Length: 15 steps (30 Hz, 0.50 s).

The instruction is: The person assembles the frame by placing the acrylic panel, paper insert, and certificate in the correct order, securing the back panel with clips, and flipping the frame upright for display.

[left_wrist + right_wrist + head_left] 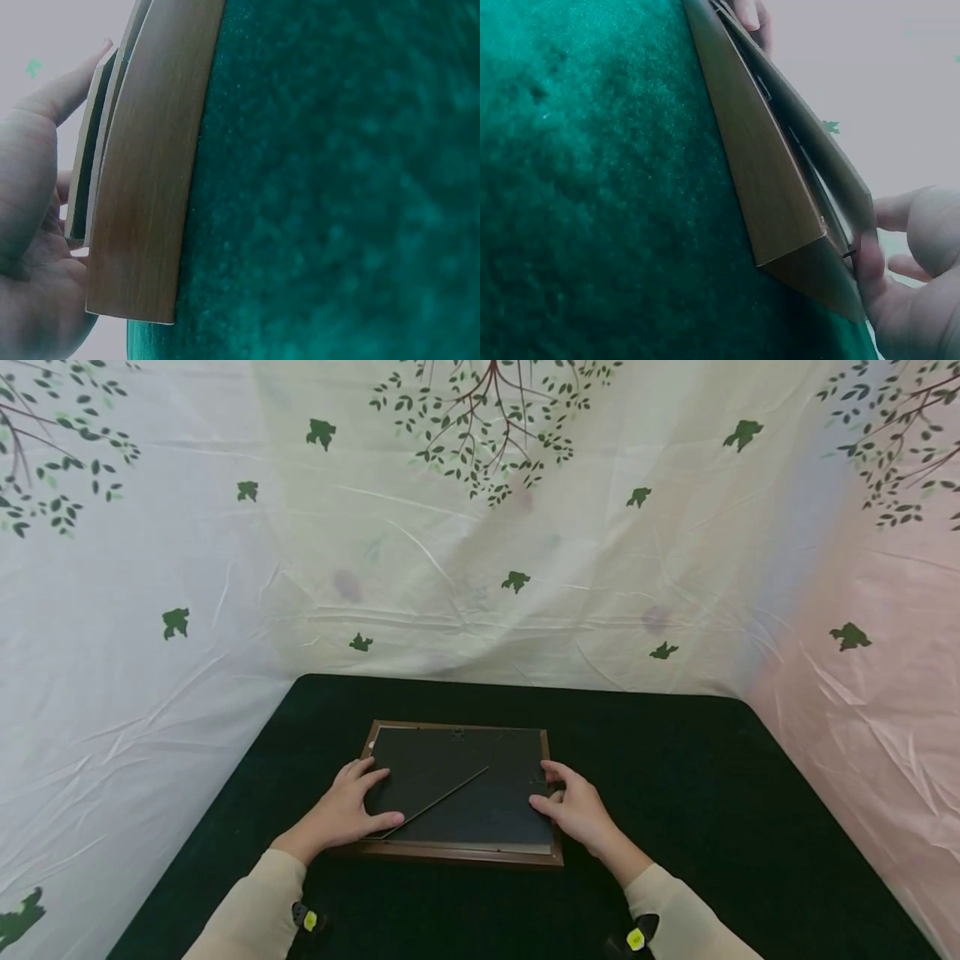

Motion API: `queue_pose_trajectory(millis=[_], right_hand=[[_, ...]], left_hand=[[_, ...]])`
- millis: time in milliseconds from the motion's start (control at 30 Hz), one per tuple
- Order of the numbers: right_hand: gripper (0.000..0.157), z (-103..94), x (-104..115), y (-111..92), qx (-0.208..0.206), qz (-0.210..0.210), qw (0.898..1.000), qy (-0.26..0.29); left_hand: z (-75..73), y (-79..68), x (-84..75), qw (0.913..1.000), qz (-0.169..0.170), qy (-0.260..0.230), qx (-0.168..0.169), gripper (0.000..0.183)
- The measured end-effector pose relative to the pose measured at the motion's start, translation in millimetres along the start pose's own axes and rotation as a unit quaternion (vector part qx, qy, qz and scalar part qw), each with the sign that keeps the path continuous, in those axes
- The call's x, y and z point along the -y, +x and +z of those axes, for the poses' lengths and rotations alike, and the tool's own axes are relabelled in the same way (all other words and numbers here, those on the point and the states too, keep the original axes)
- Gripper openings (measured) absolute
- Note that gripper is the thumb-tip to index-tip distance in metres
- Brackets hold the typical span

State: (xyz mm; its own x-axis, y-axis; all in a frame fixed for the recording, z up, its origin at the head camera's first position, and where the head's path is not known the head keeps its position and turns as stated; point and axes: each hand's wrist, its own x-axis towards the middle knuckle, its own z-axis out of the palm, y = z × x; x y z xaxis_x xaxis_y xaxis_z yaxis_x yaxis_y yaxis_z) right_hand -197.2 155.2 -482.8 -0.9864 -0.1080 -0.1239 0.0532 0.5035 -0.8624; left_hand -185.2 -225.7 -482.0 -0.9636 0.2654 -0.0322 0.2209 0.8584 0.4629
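Note:
A brown wooden picture frame point(450, 853) lies face down, its dark backing board point(465, 793) uppermost. In the right wrist view, the board point(821, 139) stands tilted up from the frame point(761, 165), leaving a gap along the near side. My right hand point(576, 806) pinches the board's right edge, thumb on top and fingers around the edge. At the left edge my left hand point(341, 806) rests with thumb and index finger stretched over the board; its other fingers are partly hidden. A thin diagonal line point(442, 799) crosses the board from near the left thumb.
The frame lies on a dark green cloth-covered table point(652, 760). Behind and beside the table hangs a pale curtain point(450, 543) with printed branches and green leaf shapes. Both forearms reach in from the near edge, in cream sleeves point(258, 902) with small devices at the wrists.

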Motion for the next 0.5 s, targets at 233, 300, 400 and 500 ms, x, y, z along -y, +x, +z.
queue_pose_trajectory(millis=[233,300,400,500], right_hand=[[0.057,-0.4,-1.0,-3.4,-0.012,-0.076,0.986,-0.145],[0.058,0.4,-0.7,-4.9,-0.012,-0.084,0.984,-0.156],[0.058,1.6,0.2,-6.5,-0.014,-0.088,0.983,-0.158],[0.059,2.7,0.5,-7.5,-0.013,-0.091,0.983,-0.157]], left_hand=[[-1.1,-1.0,-2.5,1.0000,0.000,0.010,0.001,0.096],[-1.5,-1.5,-3.4,0.9999,-0.001,0.011,0.002,0.096],[-2.4,-2.2,-4.6,1.0000,0.001,0.009,0.001,0.095],[-2.6,-2.5,-5.2,1.0000,0.003,0.008,-0.002,0.094]])
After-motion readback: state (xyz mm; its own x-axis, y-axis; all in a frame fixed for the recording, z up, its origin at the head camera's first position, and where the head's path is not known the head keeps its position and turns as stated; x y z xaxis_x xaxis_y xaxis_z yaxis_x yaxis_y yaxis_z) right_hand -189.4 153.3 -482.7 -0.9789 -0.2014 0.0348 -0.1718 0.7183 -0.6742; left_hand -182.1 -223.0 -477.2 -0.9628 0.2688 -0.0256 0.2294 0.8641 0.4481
